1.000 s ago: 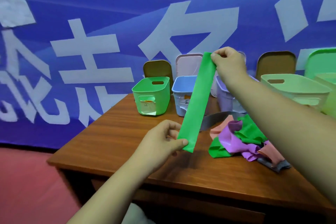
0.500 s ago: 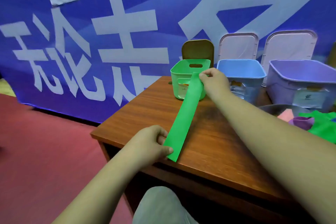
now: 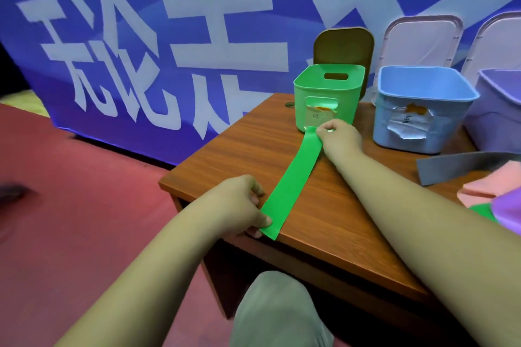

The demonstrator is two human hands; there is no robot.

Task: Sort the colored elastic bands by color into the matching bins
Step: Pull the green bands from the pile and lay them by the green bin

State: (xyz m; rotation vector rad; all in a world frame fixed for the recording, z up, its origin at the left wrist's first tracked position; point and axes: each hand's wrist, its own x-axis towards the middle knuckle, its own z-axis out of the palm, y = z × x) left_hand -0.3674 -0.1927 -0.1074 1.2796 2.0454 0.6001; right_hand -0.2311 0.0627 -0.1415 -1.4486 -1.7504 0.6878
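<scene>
My left hand [image 3: 239, 205] pinches the near end of the green band [image 3: 293, 180] between thumb and fingers, at the table [image 3: 234, 149] edge. My right hand [image 3: 339, 135] pinches the far end, just in front of the green bin [image 3: 328, 98]. The band runs flat and taut over the tabletop from 7 o'clock to 1 o'clock. The blue bin [image 3: 423, 110] stands at 3 o'clock of the green bin; the purple bin [image 3: 499, 113] follows. A pile of bands [image 3: 485, 186] lies at 3 o'clock of my right forearm.
</scene>
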